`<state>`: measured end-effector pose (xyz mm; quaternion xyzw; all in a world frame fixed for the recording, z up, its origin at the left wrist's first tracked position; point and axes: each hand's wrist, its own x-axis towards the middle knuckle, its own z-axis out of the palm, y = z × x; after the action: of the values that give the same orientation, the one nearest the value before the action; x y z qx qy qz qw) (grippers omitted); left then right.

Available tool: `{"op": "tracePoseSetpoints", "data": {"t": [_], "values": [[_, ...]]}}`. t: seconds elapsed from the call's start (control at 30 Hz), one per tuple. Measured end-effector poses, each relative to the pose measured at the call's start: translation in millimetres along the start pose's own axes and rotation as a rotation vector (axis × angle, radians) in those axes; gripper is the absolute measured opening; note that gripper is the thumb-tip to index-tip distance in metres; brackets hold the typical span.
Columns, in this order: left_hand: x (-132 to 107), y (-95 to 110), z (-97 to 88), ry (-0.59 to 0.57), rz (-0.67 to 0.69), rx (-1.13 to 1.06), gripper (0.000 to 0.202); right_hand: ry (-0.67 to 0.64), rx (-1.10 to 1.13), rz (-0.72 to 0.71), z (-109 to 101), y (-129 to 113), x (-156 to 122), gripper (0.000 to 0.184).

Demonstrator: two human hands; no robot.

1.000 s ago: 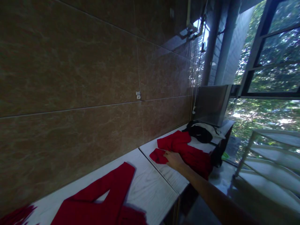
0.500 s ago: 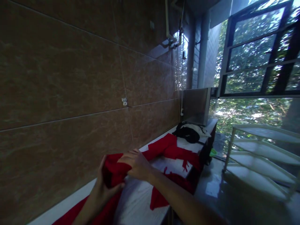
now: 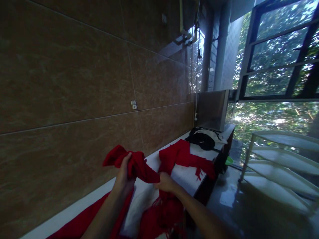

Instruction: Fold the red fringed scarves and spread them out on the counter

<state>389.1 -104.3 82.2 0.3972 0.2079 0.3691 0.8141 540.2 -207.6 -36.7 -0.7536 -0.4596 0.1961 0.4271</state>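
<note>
A red scarf [image 3: 143, 167] is bunched and stretched between my two hands above the table. My left hand [image 3: 124, 176] is closed round its middle, and a loose flap of it sticks out to the left. My right hand [image 3: 164, 182] grips the scarf's other part, with a fringed red length [image 3: 166, 212] hanging below, blurred. Another red fringed scarf [image 3: 189, 159] lies on the table beyond my right hand; whether it joins the held one cannot be made out. More red cloth [image 3: 82, 212] is spread near my left forearm.
The white-covered table [image 3: 184, 171] runs along a brown tiled wall [image 3: 74, 83]. A black and white bag-like item [image 3: 203, 141] lies at its far end, before a grey panel [image 3: 209, 109]. A tiered white shelf rack [image 3: 279, 156] stands right, by the windows.
My left hand has lifted the scarf up and turned it. My right hand has moved right and down, drawing the cloth out between both hands. Fringed cloth now hangs below my right hand.
</note>
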Motion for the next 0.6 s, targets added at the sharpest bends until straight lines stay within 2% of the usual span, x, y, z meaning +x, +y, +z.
{"op": "tracePoseSetpoints", "data": {"t": [0.1,0.17,0.27,0.33,0.43,0.5,0.6], "values": [[0,42,-20.2,0.07,0.094,0.005,0.021,0.078,-0.039,0.023,-18,9,-2,0.018],[2,62,-40.5,0.164,0.162,0.081,0.019,0.123,-0.021,0.0,-35,3,2,0.015],[3,69,-66.9,0.234,0.238,0.227,0.028,0.159,0.076,-0.08,-56,-29,19,0.009],[2,64,-76.9,0.176,0.286,0.312,0.038,0.189,0.168,-0.145,-61,-67,34,0.024],[-2,52,-78.7,0.035,0.328,0.453,0.042,0.185,0.294,-0.245,-46,-138,50,0.04],[-9,47,-75.3,-0.025,0.327,0.491,0.042,0.094,0.359,-0.313,-21,-186,54,0.04],[-26,51,-77.5,-0.023,0.205,0.406,0.048,-0.091,0.438,-0.39,28,-244,54,0.04]]}}
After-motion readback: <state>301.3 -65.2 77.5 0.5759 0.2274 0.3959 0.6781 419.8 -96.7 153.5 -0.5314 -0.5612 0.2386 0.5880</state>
